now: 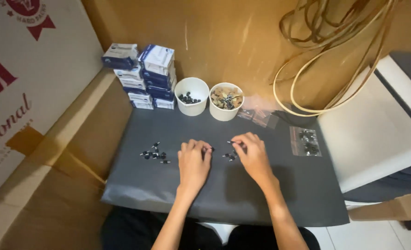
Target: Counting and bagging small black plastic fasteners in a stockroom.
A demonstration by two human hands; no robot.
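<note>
My left hand (194,159) rests on the dark grey mat (224,190) with fingers curled, a small black part pinched at its fingertips near the middle. My right hand (252,153) lies just to the right, fingers bent over a few small black parts with metal pins (229,156). A loose cluster of similar small black parts (153,153) lies on the mat to the left of my left hand.
Two white cups stand at the mat's back: one with black parts (191,96), one with tan and dark pieces (226,101). Stacked small blue-and-white boxes (145,76) sit back left. Clear bags (306,140) lie right. Cardboard walls, coiled tan cable (326,51), white stool (376,134).
</note>
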